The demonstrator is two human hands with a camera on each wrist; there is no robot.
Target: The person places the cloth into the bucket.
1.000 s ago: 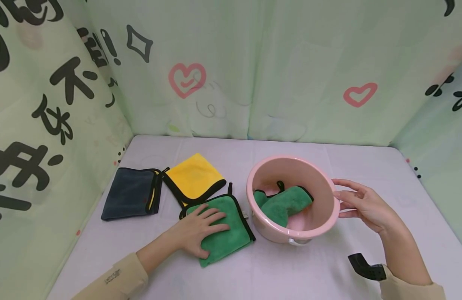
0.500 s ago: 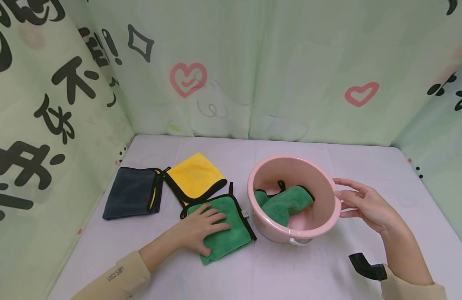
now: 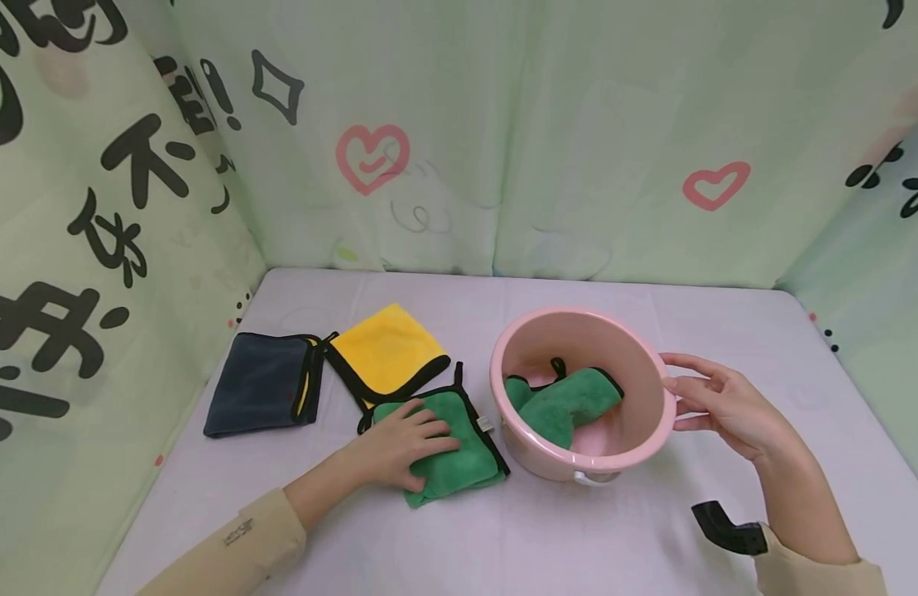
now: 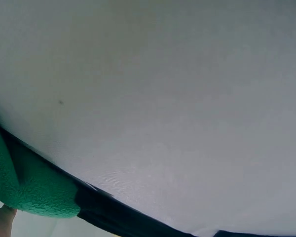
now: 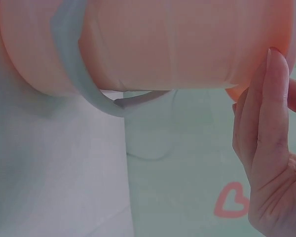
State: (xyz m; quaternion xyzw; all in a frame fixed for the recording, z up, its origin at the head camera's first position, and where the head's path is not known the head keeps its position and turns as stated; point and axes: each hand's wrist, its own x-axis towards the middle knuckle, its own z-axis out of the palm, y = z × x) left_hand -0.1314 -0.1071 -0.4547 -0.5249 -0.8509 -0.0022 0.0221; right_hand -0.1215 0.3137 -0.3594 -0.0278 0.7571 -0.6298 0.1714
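Draws in the near edge of the green cloth (image 3: 475, 455), clasped under the left hand (image 3: 405, 447) beside the pink bucket (image 3: 529, 457), seemingly starting to gather it; pinches the bucket's rim with the right hand (image 3: 718, 406)

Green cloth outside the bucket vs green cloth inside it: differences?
Outside cloth lies fairly flat; inside cloth is bunched up.
The left hand touches the outside cloth; no hand touches the inside cloth.
The outside cloth shows a white tag; none is visible on the inside cloth.
Shared: green, black edging, black loop.
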